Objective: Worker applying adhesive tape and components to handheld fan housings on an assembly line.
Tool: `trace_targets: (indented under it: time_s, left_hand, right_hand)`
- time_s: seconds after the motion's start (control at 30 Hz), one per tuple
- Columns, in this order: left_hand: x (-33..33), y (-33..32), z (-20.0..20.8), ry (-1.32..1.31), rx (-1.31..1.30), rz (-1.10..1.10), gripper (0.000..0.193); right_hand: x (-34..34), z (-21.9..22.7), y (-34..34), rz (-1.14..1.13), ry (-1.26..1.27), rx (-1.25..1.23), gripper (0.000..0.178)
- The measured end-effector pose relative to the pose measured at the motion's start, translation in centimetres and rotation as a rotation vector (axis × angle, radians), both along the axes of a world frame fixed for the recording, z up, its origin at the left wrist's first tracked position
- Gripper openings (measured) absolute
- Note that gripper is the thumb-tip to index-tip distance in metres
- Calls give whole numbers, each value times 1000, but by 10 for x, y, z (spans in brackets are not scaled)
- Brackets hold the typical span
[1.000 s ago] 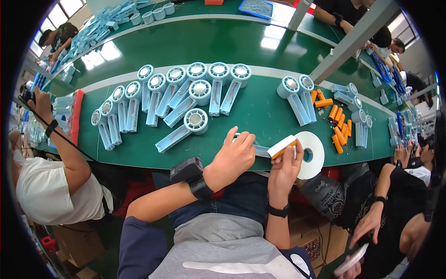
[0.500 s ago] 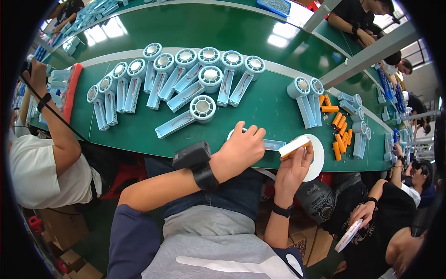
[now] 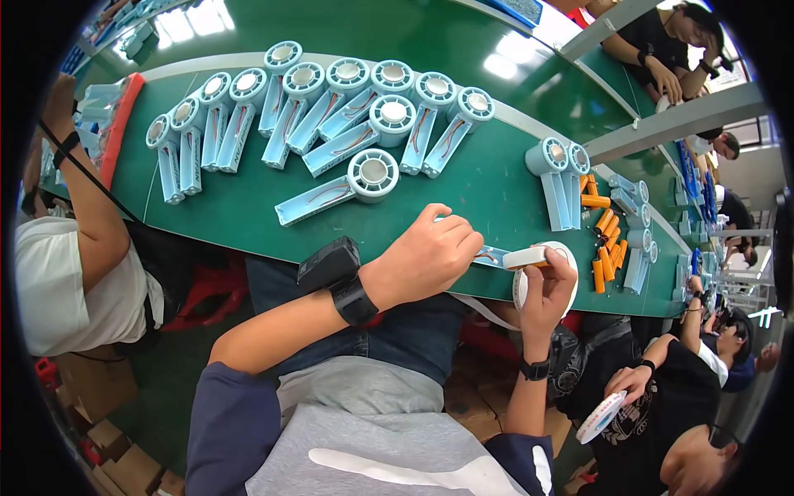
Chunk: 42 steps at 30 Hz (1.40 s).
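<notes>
White tape roll (image 3: 571, 277) pinched in right grip (image 3: 546, 285); left grip (image 3: 426, 256) closed on blue fan shell (image 3: 495, 255), just beside.

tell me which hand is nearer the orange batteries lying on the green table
Right. The right hand, holding a white tape roll, sits just left of the orange batteries. The left hand is farther left, gripping a light blue fan part.

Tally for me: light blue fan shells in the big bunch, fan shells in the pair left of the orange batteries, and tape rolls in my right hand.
fan shells in the big bunch: 12
fan shells in the pair: 2
white tape roll: 1
Total: 15
</notes>
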<state>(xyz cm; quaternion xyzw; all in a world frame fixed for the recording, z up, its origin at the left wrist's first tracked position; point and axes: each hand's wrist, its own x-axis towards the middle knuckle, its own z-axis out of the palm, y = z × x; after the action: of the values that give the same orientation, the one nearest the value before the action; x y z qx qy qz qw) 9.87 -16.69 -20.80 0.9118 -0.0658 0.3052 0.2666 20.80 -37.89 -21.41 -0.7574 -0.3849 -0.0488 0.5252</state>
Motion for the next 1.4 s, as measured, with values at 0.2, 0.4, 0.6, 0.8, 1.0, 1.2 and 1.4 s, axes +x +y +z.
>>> trace_targets:
  time_s: [0.2,0.4,0.6,0.8,1.0,1.2,1.4]
  left_hand:
    - [-6,3,-1,3,-174,-69,13]
    - [-6,1,-11,-93,-217,-42,11]
    - [-9,3,-12,-24,-359,22,12]
    - [-7,7,-5,8,-422,-32,14]
    - [-7,6,4,199,-329,0,18]
    - [28,10,33,751,-113,-104,18]
    - [54,14,27,774,-130,-87,19]
  right_hand:
    - [5,30,17,292,-477,-278,41]
    - [5,36,31,399,-457,-504,37]
    - [10,61,49,515,-641,-704,46]
    - [23,66,56,576,-716,-856,42]
    - [35,64,41,614,-538,-776,44]
    - [39,62,32,450,97,-765,22]
    - [73,57,56,520,-91,-889,16]
